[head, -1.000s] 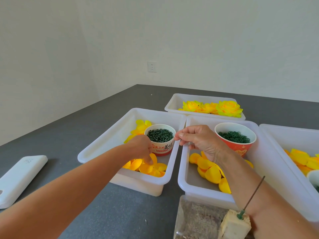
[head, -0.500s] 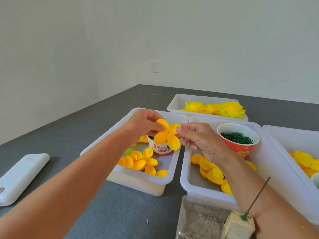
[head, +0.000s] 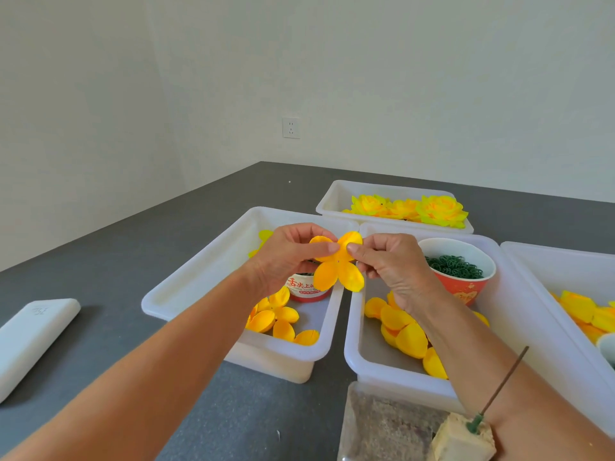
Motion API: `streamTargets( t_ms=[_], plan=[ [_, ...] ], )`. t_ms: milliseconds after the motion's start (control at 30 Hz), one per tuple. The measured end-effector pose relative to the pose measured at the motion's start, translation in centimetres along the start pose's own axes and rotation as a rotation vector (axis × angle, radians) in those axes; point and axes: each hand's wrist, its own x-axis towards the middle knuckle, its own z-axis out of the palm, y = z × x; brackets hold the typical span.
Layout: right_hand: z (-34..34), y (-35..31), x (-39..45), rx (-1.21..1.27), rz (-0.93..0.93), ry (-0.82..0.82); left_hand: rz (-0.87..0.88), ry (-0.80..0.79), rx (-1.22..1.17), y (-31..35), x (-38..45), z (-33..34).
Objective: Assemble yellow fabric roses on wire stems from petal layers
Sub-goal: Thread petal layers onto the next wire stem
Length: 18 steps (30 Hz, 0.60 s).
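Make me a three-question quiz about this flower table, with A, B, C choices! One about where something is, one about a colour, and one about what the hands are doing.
1. Where are the finished roses?
A. In the far tray
B. On the bare table
C. In the red cup

2. What colour are the little rings in the red cup?
A. Pink
B. Dark green
C. White

3. What is happening to the petal layer?
A. It lies in a tray
B. It sits on the wire stem
C. Both hands pinch it in the air

Answers: 1 A, the roses sit in the far tray. 2 B, the rings look dark green. 3 C, the left hand and right hand pinch it above the trays, while the wire stem stands bare.
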Motion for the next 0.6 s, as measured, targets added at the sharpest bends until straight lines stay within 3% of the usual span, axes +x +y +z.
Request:
streamTargets(
  t_ms=[133,267,433,600],
  plan=[
    [0.23,0.01,-0.08,-0.071,-0.089,-0.016,0.020,0.015,0.115,-0.17,-0.08,0.31],
    [0.35,-0.22,-0.30,-0.007,-0.095,-0.017,0.033,0.009,0.068,-0.03,-0.20,0.28],
    [0.42,-0.34,-0.59,-0.054,-0.031,-0.193,0.096,0.203,0.064,-0.10,0.04,0.23],
    [0.15,-0.47,-0.42,0.004,0.007,-0.167,-0.023,0.048,-0.163,0.27,-0.14,-0.15]
  ],
)
